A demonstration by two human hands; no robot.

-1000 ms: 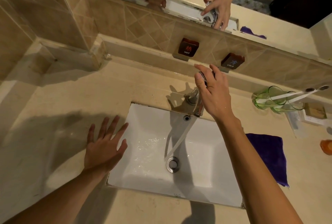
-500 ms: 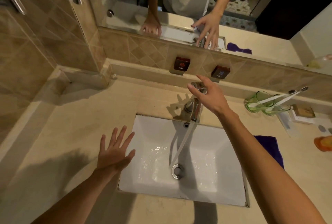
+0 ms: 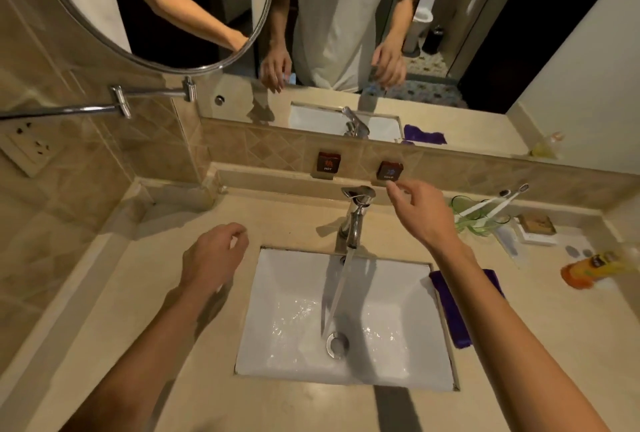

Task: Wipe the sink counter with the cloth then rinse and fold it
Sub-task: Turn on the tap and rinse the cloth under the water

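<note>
A purple cloth (image 3: 453,310) lies flat on the beige counter (image 3: 173,345) just right of the white sink (image 3: 291,355), partly hidden under my right forearm. Water runs from the chrome faucet (image 3: 355,217) into the basin. My right hand (image 3: 420,211) hovers to the right of the faucet handle, off it, fingers loosely curled and holding nothing. Left of the sink, my left hand (image 3: 211,256) is lifted above the counter, its fingers curled and empty.
Two green glasses with toothbrushes (image 3: 479,211), a soap dish (image 3: 535,225) and an orange tube (image 3: 588,267) stand at the right. A round mirror on a chrome arm (image 3: 121,102) juts out at upper left. HOT and COLD labels sit on the tiled backsplash.
My right hand has let go of the faucet handle and drawn off to the right. My left hand has lifted off the counter and curled. The camera has tilted up.
</note>
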